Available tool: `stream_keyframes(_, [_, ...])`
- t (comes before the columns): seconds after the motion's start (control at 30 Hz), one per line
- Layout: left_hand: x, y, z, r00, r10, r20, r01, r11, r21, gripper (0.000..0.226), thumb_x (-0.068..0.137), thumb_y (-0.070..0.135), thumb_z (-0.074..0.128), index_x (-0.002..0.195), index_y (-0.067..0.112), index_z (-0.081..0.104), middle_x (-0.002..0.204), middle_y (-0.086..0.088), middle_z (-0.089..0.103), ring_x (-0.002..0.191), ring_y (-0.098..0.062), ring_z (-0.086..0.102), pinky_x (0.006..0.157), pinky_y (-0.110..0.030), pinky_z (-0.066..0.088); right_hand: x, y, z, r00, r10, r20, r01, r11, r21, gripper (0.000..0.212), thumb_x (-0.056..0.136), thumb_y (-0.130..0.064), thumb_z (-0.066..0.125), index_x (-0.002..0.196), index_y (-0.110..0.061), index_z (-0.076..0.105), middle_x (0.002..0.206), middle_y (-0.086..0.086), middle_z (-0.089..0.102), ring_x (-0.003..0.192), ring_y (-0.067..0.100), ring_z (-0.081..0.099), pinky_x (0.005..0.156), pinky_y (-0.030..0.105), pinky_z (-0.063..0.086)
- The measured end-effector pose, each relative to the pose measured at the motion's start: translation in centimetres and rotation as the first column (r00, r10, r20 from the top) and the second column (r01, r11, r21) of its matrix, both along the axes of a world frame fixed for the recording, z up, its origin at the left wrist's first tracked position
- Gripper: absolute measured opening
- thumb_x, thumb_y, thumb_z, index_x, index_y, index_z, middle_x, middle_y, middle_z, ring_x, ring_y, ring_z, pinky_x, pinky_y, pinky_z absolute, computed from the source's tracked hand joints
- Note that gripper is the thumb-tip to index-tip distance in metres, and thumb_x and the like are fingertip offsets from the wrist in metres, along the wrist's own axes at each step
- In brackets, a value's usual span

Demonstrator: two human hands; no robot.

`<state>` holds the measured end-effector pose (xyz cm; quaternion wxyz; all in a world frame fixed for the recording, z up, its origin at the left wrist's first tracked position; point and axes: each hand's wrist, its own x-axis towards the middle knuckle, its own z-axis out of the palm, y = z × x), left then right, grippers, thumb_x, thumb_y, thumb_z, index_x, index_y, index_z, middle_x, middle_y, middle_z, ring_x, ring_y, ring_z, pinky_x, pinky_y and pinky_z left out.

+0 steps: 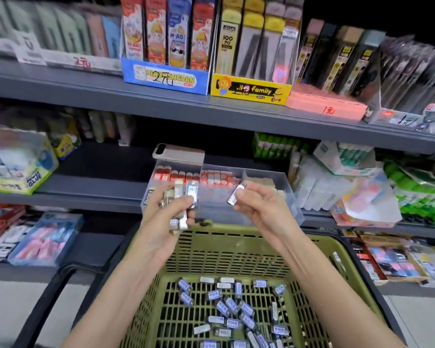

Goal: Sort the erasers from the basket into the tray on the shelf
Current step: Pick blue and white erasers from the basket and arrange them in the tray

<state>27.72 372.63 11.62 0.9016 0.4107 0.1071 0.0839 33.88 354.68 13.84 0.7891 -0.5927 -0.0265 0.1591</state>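
A green plastic basket (236,249) sits low in front of me, with several small wrapped erasers (230,306) scattered on its slatted floor. My left hand (166,212) is raised above the basket's far rim and grips a bunch of erasers (186,197). To its right, my right hand (258,204) pinches a single eraser (236,194) between thumb and fingers. Behind both hands, on the middle shelf, stands a clear divided tray (290,194) holding rows of red-and-white erasers (194,177).
A phone (178,153) lies on the tray's back left corner. Glue boxes (18,167) stand left of the tray, and green-and-white packs (344,177) crowd its right. The upper shelf (161,96) carries display boxes. The basket's black handle (48,292) juts out to the left.
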Motion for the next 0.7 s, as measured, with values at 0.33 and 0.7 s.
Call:
stream_keyframes(0.33, [2.2,3.2,0.0,0.974,0.173,0.148,-0.187,0.978,0.088,0.024,0.071,0.006,0.066,0.083,0.026,0.066,0.072,0.000,0.067,0.053,-0.010,0.057,0.046,-0.020,0.046,6.1,5.2,-1.5,0.812,0.578,0.082,-0.090,0.262,-0.961,0.018,0.077,-0.017,0.074,0.094,-0.011,0.074,0.097,0.002,0.071,0.084,0.013,0.061,0.080,0.025,0.047])
stream_keyframes(0.7, [2.2,3.2,-0.3,0.979,0.155,0.131,-0.169,0.980,0.104,0.029,0.067,0.005,0.064,0.093,0.017,0.060,0.074,-0.002,0.066,0.057,-0.010,0.058,0.048,-0.020,0.046,7.5,5.1,-2.5,0.825,0.501,-0.262,-0.460,0.326,-0.826,0.011,0.082,-0.010,0.067,0.079,-0.020,0.072,0.114,0.002,0.067,0.103,0.013,0.059,0.098,0.028,0.041])
